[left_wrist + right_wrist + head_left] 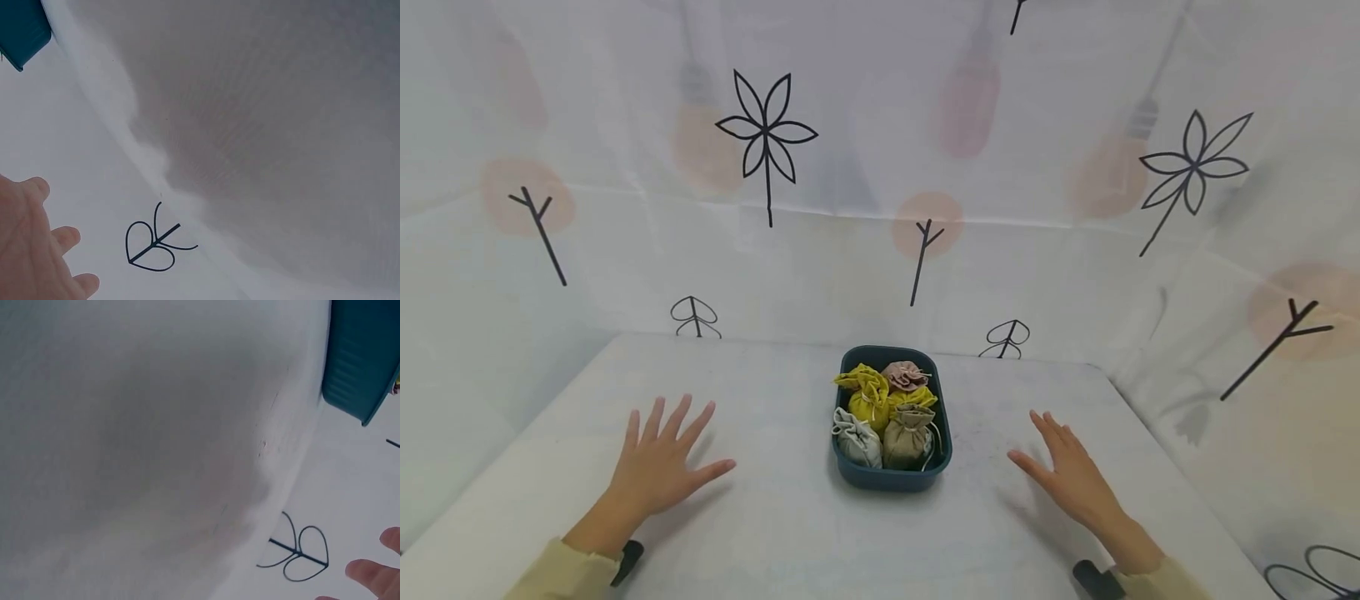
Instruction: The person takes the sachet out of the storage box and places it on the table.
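A dark teal plastic basket stands on the white table between the two hands. Inside it sit several small drawstring pouches: a yellow pouch, a pink pouch, a pale grey pouch and an olive pouch, with more yellow cloth behind the olive one. My left hand is held over the table left of the basket, fingers spread and holding nothing. To the right of the basket, my right hand also has straight fingers and holds nothing. Neither hand touches the basket.
The white-covered table reaches back to a white curtain printed with line-drawn flowers and twigs. The curtain also runs along both sides. A dark band is at the right wrist, another dark band at the left.
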Available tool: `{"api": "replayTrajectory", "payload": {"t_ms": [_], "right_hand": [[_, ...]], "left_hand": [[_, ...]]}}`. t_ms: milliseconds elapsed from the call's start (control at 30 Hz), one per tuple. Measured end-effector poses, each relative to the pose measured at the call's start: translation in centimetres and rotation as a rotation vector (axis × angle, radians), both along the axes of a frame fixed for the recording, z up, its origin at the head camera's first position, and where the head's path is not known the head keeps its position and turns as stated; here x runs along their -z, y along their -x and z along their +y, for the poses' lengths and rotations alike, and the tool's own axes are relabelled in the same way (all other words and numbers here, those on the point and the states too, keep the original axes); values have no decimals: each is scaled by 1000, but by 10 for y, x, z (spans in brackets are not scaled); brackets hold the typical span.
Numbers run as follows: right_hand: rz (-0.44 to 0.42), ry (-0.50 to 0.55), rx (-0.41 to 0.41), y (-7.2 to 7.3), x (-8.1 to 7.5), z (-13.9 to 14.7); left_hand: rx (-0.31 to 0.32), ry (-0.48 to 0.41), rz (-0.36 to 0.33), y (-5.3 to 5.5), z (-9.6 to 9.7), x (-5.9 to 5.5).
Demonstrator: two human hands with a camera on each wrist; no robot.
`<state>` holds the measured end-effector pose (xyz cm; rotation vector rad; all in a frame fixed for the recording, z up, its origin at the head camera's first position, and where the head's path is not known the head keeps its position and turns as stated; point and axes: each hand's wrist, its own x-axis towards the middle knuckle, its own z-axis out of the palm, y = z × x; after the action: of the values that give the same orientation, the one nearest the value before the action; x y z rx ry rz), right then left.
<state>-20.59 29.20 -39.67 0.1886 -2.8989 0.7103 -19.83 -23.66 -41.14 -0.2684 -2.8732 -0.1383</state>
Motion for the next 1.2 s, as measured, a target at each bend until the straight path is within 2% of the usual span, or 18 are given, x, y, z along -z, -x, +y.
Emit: {"api": "replayTrajectory", "payload": {"t_ms": [200,333,667,1200], "right_hand": [[7,50,-5,3,3,-7],[1,71,-2,3,3,-10],[-37,143,5,6,0,-22],[-48,230,19,12,2,-39]], "left_hand": [[8,-17,-1,0,8,-2],[16,-25,23,1,11,-4],[41,-52,65,7,22,-9],[84,-64,110,17,42,-16]]}}
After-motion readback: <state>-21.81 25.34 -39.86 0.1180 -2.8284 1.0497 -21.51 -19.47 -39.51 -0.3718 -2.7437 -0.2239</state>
